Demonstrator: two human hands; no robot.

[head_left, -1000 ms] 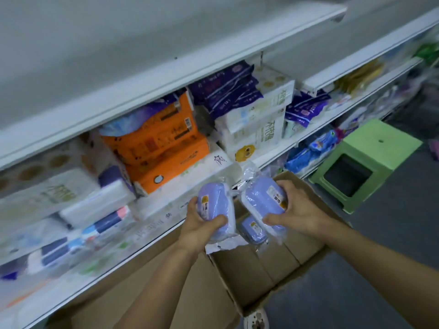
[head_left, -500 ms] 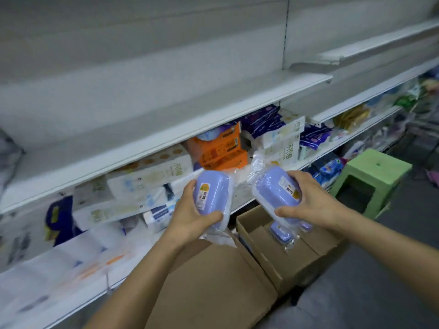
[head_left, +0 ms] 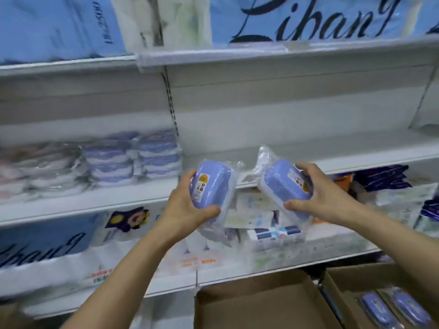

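My left hand [head_left: 187, 206] grips a lilac plastic box [head_left: 212, 184] wrapped in clear film, with a small label on its face. My right hand [head_left: 318, 194] grips a second lilac plastic box [head_left: 281, 180] of the same kind, tilted to the left. Both boxes are held up in front of a white middle shelf [head_left: 308, 153], whose right half is bare. Stacks of similar lilac and white boxes [head_left: 133, 157] stand on the left part of that shelf.
An open cardboard carton [head_left: 346, 281] at the lower right holds more lilac boxes [head_left: 389, 307]. A second brown carton [head_left: 256, 302] lies beside it. Tissue packs [head_left: 268, 224] fill the lower shelf; big blue packs [head_left: 297, 17] fill the top shelf.
Both hands have risen with their boxes from above the carton to the height of the middle shelf. The view has tilted upward, so the upper shelves now show.
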